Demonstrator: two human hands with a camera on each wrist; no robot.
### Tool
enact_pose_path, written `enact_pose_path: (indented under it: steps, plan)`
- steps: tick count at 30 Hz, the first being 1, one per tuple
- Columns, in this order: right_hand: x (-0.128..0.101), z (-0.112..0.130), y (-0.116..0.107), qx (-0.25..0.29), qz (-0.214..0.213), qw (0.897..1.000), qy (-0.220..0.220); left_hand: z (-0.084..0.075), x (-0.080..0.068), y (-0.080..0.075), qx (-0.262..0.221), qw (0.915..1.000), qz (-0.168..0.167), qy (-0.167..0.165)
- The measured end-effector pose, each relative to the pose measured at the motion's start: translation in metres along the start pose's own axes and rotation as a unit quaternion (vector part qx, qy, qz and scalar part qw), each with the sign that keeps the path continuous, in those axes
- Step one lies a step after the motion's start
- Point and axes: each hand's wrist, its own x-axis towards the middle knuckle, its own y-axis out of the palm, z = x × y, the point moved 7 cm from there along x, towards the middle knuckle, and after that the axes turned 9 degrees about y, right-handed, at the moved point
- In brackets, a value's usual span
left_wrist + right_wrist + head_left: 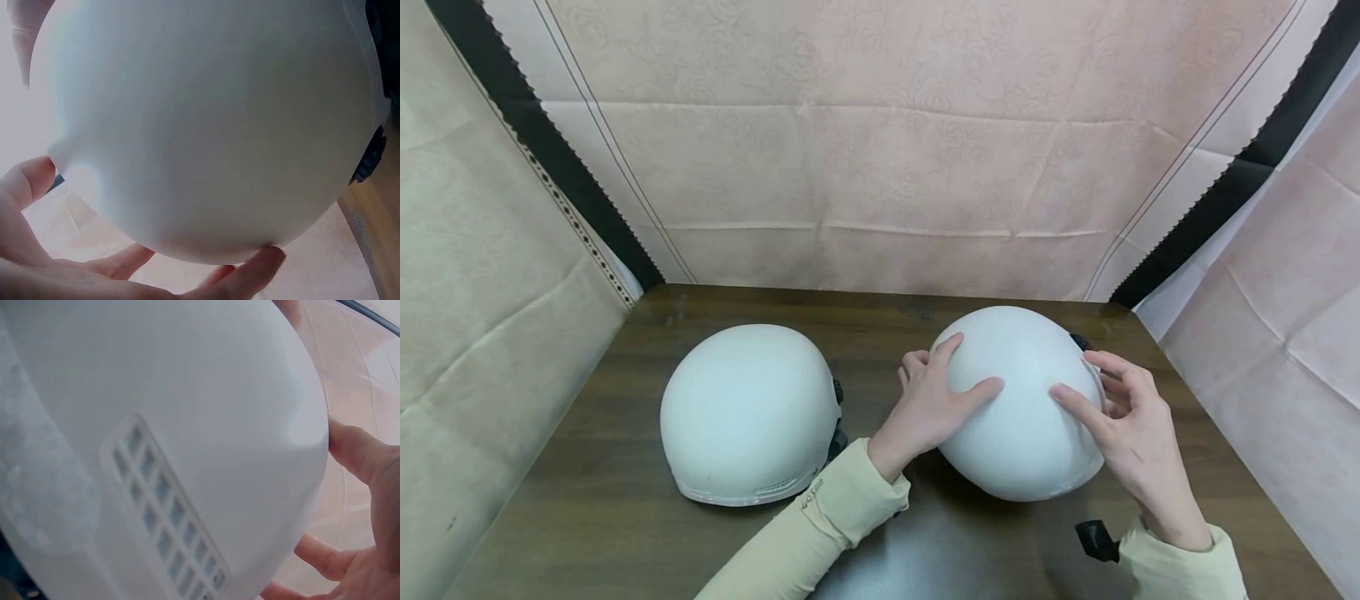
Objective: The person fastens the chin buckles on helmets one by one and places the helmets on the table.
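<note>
A smooth white helmet (1009,417) is held between both hands in the head view, dome up and tilted. My left hand (934,400) grips its left side, thumb and fingers spread over the shell; the left wrist view shows the left fingertips (270,259) against the curve. On the opposite side, my right hand (1131,421) holds the helmet near its rim, thumb on the shell and fingers at the edge. A slotted vent (172,512) shows on the shell in the right wrist view. Black fittings (370,155) stick out at its edge, and its inside is hidden.
Another white helmet (748,417) sits dome up to the left on the brown wood-grain table (587,508), black fittings at its right edge. Pale patterned fabric (880,183) rises behind the table and along both sides. A black piece (1097,540) is beside the right sleeve.
</note>
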Motion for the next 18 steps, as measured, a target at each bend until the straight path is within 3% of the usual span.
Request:
enact_pose_path:
  steps: [6,18]
  plan:
    - [-0.0012,0.0026,-0.0027,-0.005,-0.017,1.000,0.006,-0.0054,0.0009,-0.0027,0.017,0.9994,-0.012,0.028]
    - [-0.0016,0.0024,-0.0041,-0.024,-0.024,0.999,0.003,-0.0103,-0.0014,-0.0010,0.022,0.9993,0.005,0.031]
